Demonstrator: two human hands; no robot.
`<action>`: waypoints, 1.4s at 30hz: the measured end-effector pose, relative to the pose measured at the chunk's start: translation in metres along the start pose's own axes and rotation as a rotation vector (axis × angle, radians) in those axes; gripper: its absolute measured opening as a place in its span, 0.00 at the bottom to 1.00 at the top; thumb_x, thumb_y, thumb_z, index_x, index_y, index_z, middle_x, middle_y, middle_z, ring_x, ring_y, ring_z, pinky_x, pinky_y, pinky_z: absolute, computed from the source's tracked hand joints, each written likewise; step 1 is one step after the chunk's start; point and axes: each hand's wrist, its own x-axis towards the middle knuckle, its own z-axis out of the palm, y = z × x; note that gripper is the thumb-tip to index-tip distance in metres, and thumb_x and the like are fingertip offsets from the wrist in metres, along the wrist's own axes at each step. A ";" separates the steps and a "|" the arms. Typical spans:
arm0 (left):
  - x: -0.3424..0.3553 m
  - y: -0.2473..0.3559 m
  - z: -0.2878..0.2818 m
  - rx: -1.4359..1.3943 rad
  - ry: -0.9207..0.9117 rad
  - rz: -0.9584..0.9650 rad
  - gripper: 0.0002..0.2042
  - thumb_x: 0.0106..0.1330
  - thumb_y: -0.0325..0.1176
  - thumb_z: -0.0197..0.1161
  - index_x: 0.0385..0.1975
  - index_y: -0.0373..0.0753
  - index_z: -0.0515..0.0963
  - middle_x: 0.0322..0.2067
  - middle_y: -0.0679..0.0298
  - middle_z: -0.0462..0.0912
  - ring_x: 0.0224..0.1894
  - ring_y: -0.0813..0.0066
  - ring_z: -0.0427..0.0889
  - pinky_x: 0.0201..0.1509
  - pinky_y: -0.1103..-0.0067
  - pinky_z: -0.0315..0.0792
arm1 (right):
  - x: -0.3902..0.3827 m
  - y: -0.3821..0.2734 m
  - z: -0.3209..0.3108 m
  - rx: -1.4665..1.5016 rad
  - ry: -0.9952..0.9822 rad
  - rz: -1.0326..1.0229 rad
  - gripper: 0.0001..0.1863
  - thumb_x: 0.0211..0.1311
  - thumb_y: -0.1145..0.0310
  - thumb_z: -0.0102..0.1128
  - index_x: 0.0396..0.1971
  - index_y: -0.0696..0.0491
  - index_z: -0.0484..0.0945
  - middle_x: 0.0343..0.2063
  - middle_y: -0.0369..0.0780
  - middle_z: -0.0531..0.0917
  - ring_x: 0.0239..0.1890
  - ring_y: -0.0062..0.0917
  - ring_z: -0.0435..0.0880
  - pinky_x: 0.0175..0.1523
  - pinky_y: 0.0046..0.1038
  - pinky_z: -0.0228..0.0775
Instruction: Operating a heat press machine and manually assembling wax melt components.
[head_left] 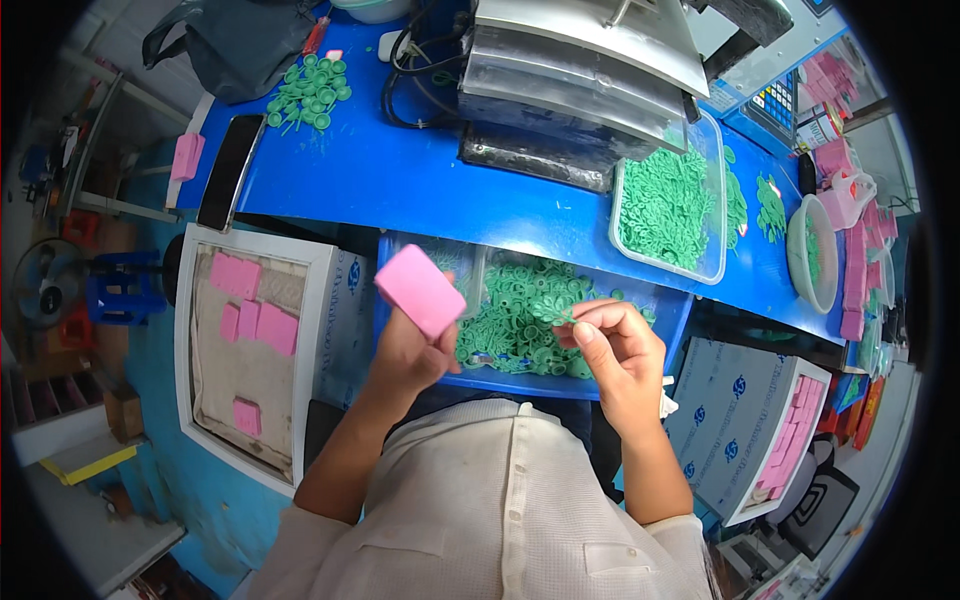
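Observation:
My left hand [412, 352] is closed around a pink rectangular block [421, 290], which stands up above the fingers. In a pinch between thumb and fingers, my right hand [622, 360] holds a small green leaf-shaped piece [552, 309]. Both hands are raised over an open blue drawer [510, 381] in front of my body. Inside it lies a heap of green pieces [520, 345], some round like little cups, some leafy. The block and the leaf piece are apart from each other.
A clear tub [722, 240] of green pieces stands on the blue table [400, 190] beside a metal machine [580, 90]. At left are a phone [232, 172], a pile of green pieces [310, 92] and a white-framed tray [300, 380] with pink blocks. A box [740, 410] of pink blocks stands right.

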 end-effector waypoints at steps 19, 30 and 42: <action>0.010 -0.002 0.079 0.155 0.268 0.101 0.35 0.56 0.14 0.61 0.64 0.27 0.54 0.39 0.60 0.72 0.43 0.76 0.75 0.46 0.76 0.75 | -0.018 0.013 0.006 -0.010 -0.155 0.101 0.03 0.63 0.79 0.55 0.34 0.61 0.76 0.34 0.39 0.81 0.37 0.18 0.80 0.46 0.21 0.72; 0.002 -0.006 0.089 1.030 0.070 0.630 0.24 0.52 0.18 0.66 0.52 0.25 0.70 0.54 0.45 0.73 0.41 0.74 0.78 0.46 0.76 0.72 | -0.009 0.020 0.011 -1.154 -0.091 -0.131 0.08 0.55 0.74 0.60 0.21 0.56 0.71 0.21 0.44 0.77 0.24 0.40 0.77 0.29 0.37 0.70; 0.009 0.020 0.093 -0.015 0.264 -0.207 0.36 0.50 0.16 0.64 0.62 0.29 0.59 0.49 0.63 0.69 0.52 0.78 0.71 0.54 0.79 0.70 | -0.019 -0.013 0.009 -0.514 -0.132 -0.316 0.05 0.51 0.82 0.62 0.26 0.59 0.74 0.23 0.42 0.78 0.25 0.31 0.77 0.30 0.28 0.68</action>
